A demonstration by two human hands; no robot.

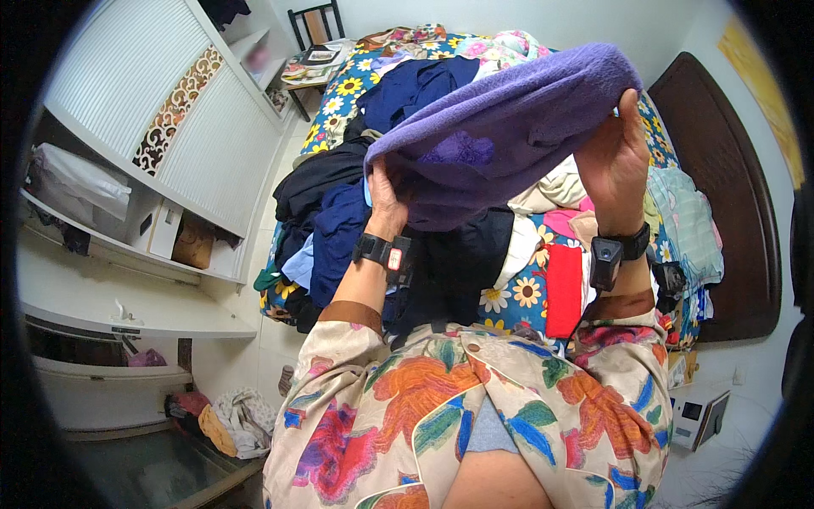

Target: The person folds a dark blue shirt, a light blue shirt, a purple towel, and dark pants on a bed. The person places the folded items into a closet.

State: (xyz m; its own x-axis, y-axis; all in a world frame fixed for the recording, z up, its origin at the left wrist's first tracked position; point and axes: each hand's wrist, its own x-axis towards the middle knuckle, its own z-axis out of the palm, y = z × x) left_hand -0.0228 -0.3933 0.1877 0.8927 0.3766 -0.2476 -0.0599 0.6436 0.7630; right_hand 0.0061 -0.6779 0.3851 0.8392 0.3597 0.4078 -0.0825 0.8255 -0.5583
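Note:
A fuzzy purple garment (517, 127) with a flower-shaped patch is stretched out in the air over the bed. My left hand (387, 202) grips its left end, and its lower folds hang beside that wrist. At the upper right end, my right hand (616, 170) pinches the edge between thumb and fingers, palm turned inward. Beneath it lie dark clothes (454, 267) and navy clothes (339, 242) in a heap. A folded red cloth (564, 290) rests on the bed below my right hand. The garment's exact kind is hard to tell.
The bed (526, 293) has a sunflower-patterned cover and a dark headboard (721, 195) at the right. White shelves (136, 318) and sliding doors (191, 127) line the left side. A chair (315, 34) stands at the far left corner. Pale green bedding (687, 225) lies near the headboard.

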